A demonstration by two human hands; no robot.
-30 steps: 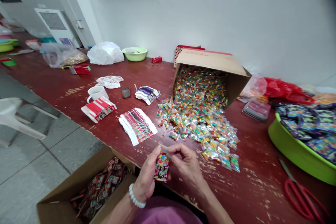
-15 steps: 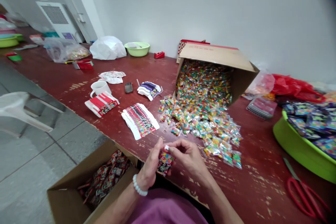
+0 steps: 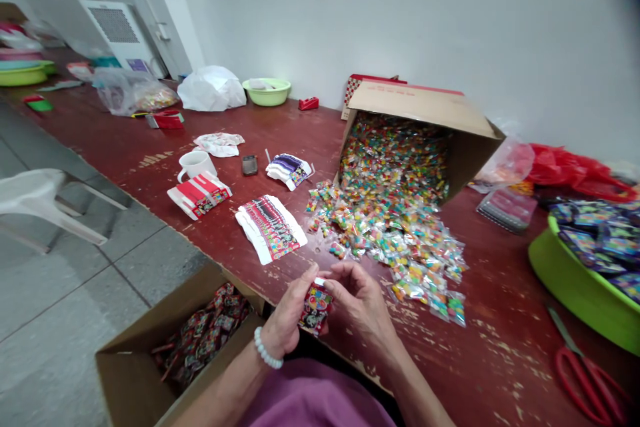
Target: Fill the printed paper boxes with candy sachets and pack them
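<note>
My left hand, with a pale bead bracelet at the wrist, is closed around a small red printed candy box. At the box's white top flap, the thumb and fingers of my right hand pinch the edge. Just beyond my hands lies a fanned stack of flat red-and-white cartons. Clear packets of colourful candy spill toward me from a tipped cardboard box. Below on the left, an open carton holds many filled red boxes.
Red-handled scissors lie at the right, below a green basin of dark packets. A white mug, red cartons, a small dark device and purple cartons sit left of the spilled packets. A white plastic stool stands on the floor.
The camera view has shifted slightly, so the table's things appear a little further right. My hands keep hold of the candy box, with my right fingers still at its top flap.
</note>
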